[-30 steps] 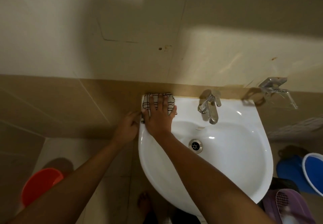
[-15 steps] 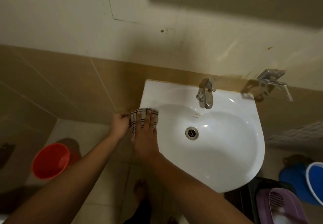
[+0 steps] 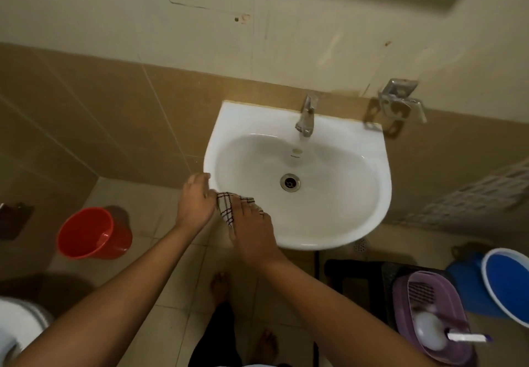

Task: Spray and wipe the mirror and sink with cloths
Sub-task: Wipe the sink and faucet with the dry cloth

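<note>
Right hand: the right hand (image 3: pixel 252 238) lies palm-down on the checked cloth (image 3: pixel 229 206), fingers spread flat to press the fabric against the near-left rim of the sink (image 3: pixel 337 217); it pins the cloth rather than closing around it, which suits a rubbing stroke along the curved edge.
Left hand: the left hand (image 3: pixel 196 200) sits just beside the rim at the sink's left edge, fingers curled against the porcelain and touching the cloth's left edge; whether it pinches the fabric or only steadies I cannot tell.
Cloth: draped over the rim lip, part on top and part hanging down the outside, so one pass likely cleans both faces.
Sink: white basin fixed to the tiled wall, with the tap (image 3: pixel 305 117) at the back and the drain (image 3: pixel 290 182) in the middle; the bowl looks clear.
Mirror: not clearly in view.
Surroundings: a red bucket (image 3: pixel 91 233) stands on the floor to the left, well apart; a purple basket (image 3: pixel 429 318) sits at lower right.
Change over the last second: the cloth has travelled from the back-left corner by the wall, down the left rim, to the near-left edge; both hands have come with it, the left trailing alongside. The view has also drawn back, showing more floor.
Stage: judged as rim wiping under way, with the front and right rim yet to cover.
</note>
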Tool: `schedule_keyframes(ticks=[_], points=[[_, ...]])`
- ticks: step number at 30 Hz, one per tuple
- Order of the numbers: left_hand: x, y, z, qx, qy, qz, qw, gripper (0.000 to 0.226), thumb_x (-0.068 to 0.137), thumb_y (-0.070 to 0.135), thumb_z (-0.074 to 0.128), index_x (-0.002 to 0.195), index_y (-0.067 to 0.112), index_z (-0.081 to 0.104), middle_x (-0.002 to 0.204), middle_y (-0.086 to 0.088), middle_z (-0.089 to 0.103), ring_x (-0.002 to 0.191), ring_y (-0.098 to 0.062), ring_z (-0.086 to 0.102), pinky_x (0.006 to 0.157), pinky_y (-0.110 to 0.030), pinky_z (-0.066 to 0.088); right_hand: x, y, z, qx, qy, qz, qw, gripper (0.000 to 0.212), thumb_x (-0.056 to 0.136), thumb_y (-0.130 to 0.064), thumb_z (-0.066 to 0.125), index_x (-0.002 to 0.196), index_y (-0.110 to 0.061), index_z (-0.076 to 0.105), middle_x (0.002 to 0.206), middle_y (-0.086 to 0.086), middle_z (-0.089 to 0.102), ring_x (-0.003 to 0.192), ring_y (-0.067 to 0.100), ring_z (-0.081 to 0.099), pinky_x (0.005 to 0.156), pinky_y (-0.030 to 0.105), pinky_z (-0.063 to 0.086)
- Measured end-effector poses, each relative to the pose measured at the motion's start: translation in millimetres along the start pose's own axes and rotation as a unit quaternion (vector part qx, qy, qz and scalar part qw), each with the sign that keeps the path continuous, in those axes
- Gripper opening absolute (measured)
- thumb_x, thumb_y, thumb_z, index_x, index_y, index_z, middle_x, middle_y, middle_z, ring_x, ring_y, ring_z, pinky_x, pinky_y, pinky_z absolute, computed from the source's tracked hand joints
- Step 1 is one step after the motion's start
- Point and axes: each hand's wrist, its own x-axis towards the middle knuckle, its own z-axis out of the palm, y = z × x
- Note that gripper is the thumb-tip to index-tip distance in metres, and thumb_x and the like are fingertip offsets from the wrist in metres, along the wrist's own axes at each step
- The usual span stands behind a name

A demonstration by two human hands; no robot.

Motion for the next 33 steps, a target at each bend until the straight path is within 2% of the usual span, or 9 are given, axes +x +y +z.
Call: schedule_keyframes(ticks=[5, 10, 14, 19, 21, 23, 27, 31, 33], points=[[-34, 8, 11, 0.125, -0.019, 0.093, 0.988, 0.038, 0.087, 0.004, 0.057, 0.125, -0.003, 0.059, 0.134, -0.020, 0.054, 0.126, -0.038, 0.047, 0.104, -0.045, 0.040, -45, 46, -18, -0.035, 0.010, -0.027, 0.999, 0.061, 0.075, -0.026, 0.071, 0.131, -0.015, 0.052, 0.112, 0.003, 0.067, 0.099, 0.024, 0.064, 0.086, 0.043, 0.050], [-48, 10, 7, 0.203, -0.008, 0.207, 0.957, 0.022, 0.084, 0.002, 0.055, 0.099, -0.005, 0.069, 0.105, -0.020, 0.066, 0.097, -0.039, 0.061, 0.082, -0.042, 0.053, -80, 91, -39, -0.040, -0.015, 0.003, 0.999, 0.062, 0.079, -0.023, 0.066, 0.138, -0.022, 0.046, 0.129, 0.001, 0.059, 0.123, 0.025, 0.051, 0.115, 0.058, 0.021], [-43, 8, 6, 0.224, -0.053, 0.247, 0.941, 0.015, 0.080, 0.001, 0.060, 0.090, -0.002, 0.071, 0.092, -0.014, 0.067, 0.086, -0.035, 0.062, 0.071, -0.038, 0.053, -93, 106, -56, -0.044, -0.055, 0.067, 0.995, 0.064, 0.082, -0.019, 0.062, 0.141, -0.025, 0.039, 0.140, -0.003, 0.046, 0.138, 0.021, 0.033, 0.118, 0.056, 0.005], [-37, 8, 11, 0.205, -0.095, 0.263, 0.938, 0.014, 0.085, 0.005, 0.059, 0.087, 0.001, 0.072, 0.090, -0.011, 0.068, 0.090, -0.030, 0.062, 0.069, -0.037, 0.051, -70, 70, -62, -0.046, -0.127, 0.113, 0.984, 0.070, 0.078, -0.025, 0.064, 0.142, -0.023, 0.034, 0.144, 0.002, 0.045, 0.136, 0.027, 0.035, 0.113, 0.062, 0.013], [-32, 7, 9, 0.203, -0.103, 0.270, 0.935, 0.015, 0.087, 0.009, 0.058, 0.087, 0.003, 0.072, 0.090, -0.010, 0.068, 0.090, -0.028, 0.061, 0.071, -0.039, 0.052, -59, 47, -55, -0.030, -0.142, 0.102, 0.984, 0.067, 0.087, -0.040, 0.058, 0.145, -0.024, 0.030, 0.147, 0.004, 0.043, 0.137, 0.028, 0.035, 0.110, 0.063, 0.017], [-28, 4, 6, 0.209, -0.113, 0.277, 0.931, 0.016, 0.088, 0.013, 0.057, 0.085, 0.005, 0.071, 0.088, -0.008, 0.067, 0.087, -0.027, 0.060, 0.070, -0.040, 0.051, -50, 25, -48, -0.016, -0.132, 0.115, 0.984, 0.065, 0.091, -0.059, 0.042, 0.144, -0.024, 0.031, 0.146, 0.007, 0.044, 0.134, 0.030, 0.038, 0.108, 0.063, 0.021], [-22, 5, 0, 0.227, -0.126, 0.312, 0.914, 0.022, 0.088, 0.019, 0.054, 0.080, 0.008, 0.070, 0.081, -0.006, 0.066, 0.078, -0.025, 0.059, 0.064, -0.038, 0.048, -49, 20, -44, -0.016, -0.073, 0.136, 0.988, 0.053, 0.096, -0.059, 0.029, 0.135, -0.026, 0.044, 0.138, 0.003, 0.052, 0.127, 0.027, 0.046, 0.102, 0.057, 0.026], [-18, 5, -5, 0.256, -0.139, 0.327, 0.899, 0.029, 0.085, 0.027, 0.048, 0.074, 0.008, 0.069, 0.077, -0.006, 0.065, 0.073, -0.026, 0.059, 0.061, -0.036, 0.047, -67, 53, -54, -0.023, -0.066, 0.189, 0.979, 0.055, 0.094, -0.062, 0.022, 0.124, -0.028, 0.054, 0.133, 0.000, 0.055, 0.129, 0.025, 0.044, 0.111, 0.061, 0.015], [-14, 5, -6, 0.269, -0.146, 0.327, 0.894, 0.033, 0.085, 0.030, 0.047, 0.072, 0.008, 0.068, 0.075, -0.007, 0.064, 0.072, -0.026, 0.058, 0.061, -0.037, 0.048, -73, 76, -63, -0.013, -0.072, 0.237, 0.969, 0.056, 0.093, -0.062, 0.025, 0.128, -0.029, 0.054, 0.143, 0.000, 0.047, 0.142, 0.024, 0.027, 0.114, 0.063, 0.000]])
